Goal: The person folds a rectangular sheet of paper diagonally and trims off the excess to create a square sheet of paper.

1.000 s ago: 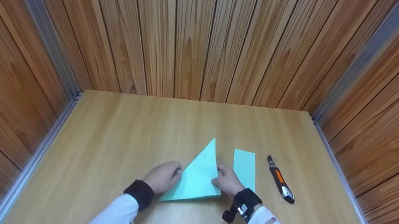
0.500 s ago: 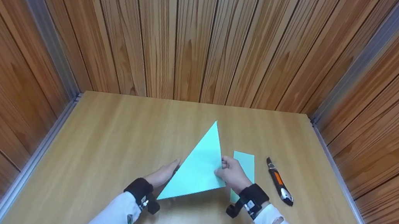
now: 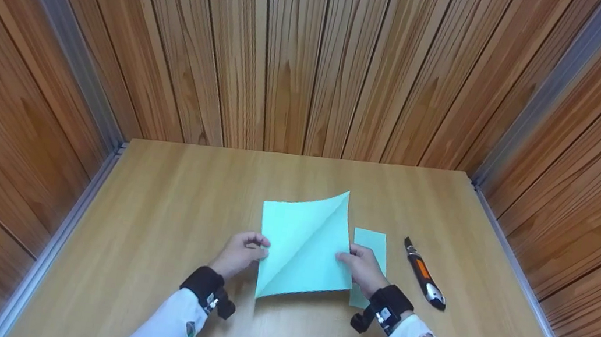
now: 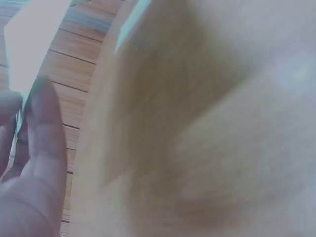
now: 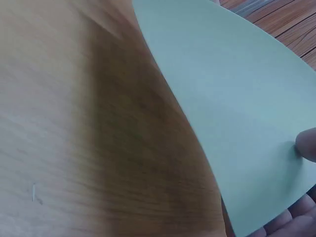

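Observation:
A light green sheet of paper (image 3: 304, 245), roughly square, is held up off the table with a diagonal crease running from its lower left to its upper right corner. My left hand (image 3: 240, 252) pinches its left edge between thumb and fingers, which the left wrist view shows as well. On the opposite edge my right hand (image 3: 364, 267) grips the sheet, thumb on top and fingers beneath. In the right wrist view the paper (image 5: 222, 94) bends in a curve above the table.
A narrow strip of the same green paper (image 3: 371, 240) lies on the wooden table (image 3: 186, 188), partly behind my right hand. Farther right rests a utility knife (image 3: 424, 273) with a black and orange handle. Wood-panelled walls (image 3: 293, 56) enclose the table.
The paper was folded into a triangle; it was lifted and is now opened out into a square. My left hand has taken hold of its left edge.

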`<state>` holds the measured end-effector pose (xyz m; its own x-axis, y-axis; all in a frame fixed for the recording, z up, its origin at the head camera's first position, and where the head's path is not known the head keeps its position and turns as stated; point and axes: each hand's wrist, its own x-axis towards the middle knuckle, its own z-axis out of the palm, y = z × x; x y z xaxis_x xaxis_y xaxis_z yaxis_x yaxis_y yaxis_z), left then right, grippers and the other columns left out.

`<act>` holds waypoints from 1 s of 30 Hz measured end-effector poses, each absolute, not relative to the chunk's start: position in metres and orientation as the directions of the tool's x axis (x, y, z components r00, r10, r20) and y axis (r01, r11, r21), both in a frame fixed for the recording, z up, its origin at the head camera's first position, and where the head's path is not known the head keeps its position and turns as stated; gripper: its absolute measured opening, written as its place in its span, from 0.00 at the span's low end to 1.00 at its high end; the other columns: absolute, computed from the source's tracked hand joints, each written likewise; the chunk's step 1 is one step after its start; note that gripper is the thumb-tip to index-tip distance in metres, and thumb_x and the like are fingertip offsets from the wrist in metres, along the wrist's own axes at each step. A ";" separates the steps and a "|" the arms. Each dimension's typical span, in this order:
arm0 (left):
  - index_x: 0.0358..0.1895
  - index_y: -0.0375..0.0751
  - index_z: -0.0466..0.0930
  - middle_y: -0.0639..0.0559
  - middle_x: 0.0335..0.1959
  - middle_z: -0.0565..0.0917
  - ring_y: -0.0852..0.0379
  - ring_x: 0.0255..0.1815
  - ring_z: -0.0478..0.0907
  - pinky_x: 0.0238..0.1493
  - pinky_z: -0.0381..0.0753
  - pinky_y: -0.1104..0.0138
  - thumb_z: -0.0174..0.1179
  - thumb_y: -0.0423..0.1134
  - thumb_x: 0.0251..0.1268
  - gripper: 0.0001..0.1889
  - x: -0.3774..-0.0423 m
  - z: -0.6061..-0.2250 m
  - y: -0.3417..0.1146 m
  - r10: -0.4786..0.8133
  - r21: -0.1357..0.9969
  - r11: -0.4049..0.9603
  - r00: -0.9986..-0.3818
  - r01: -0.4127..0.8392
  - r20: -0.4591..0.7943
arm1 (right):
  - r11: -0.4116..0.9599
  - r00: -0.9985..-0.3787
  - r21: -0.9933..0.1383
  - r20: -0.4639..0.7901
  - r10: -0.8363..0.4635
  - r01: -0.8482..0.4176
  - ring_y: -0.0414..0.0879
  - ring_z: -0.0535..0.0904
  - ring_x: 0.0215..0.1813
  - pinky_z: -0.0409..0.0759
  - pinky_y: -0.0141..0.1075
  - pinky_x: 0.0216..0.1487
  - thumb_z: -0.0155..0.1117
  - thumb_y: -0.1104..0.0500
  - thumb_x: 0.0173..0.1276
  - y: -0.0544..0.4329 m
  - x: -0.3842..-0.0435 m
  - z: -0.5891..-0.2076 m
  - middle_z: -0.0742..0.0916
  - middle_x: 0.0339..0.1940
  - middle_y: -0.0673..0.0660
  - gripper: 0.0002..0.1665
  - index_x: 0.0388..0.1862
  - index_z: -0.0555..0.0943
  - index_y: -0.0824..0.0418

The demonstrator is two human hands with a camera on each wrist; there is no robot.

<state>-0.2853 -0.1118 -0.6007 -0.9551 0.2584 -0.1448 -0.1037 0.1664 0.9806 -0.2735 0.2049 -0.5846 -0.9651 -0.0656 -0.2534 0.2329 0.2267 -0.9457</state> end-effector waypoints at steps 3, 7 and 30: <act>0.53 0.36 0.86 0.46 0.44 0.83 0.54 0.38 0.79 0.44 0.81 0.63 0.66 0.32 0.74 0.10 -0.285 -0.602 -0.114 0.218 0.965 0.251 -0.967 -0.071 -0.128 | 0.287 -0.963 -0.926 -0.266 -0.033 0.246 0.47 0.75 0.34 0.73 0.36 0.39 0.63 0.55 0.83 0.207 -0.273 -0.592 0.78 0.28 0.51 0.14 0.35 0.83 0.61; 0.56 0.36 0.86 0.45 0.42 0.80 0.54 0.35 0.76 0.38 0.78 0.66 0.69 0.30 0.70 0.13 -0.284 -0.603 -0.115 0.208 0.931 0.363 -0.970 -0.044 -0.127 | 0.413 -0.968 -0.883 -0.250 -0.010 0.224 0.44 0.66 0.23 0.64 0.35 0.28 0.70 0.57 0.78 0.206 -0.272 -0.603 0.70 0.18 0.47 0.23 0.21 0.74 0.55; 0.68 0.37 0.84 0.35 0.77 0.77 0.36 0.78 0.75 0.77 0.76 0.44 0.58 0.39 0.84 0.18 -0.273 -0.609 -0.078 0.419 0.432 0.813 -0.907 0.391 0.033 | 0.638 -0.969 -0.735 -0.232 0.084 0.231 0.43 0.68 0.18 0.63 0.34 0.23 0.76 0.63 0.65 0.188 -0.277 -0.624 0.71 0.13 0.46 0.26 0.13 0.72 0.53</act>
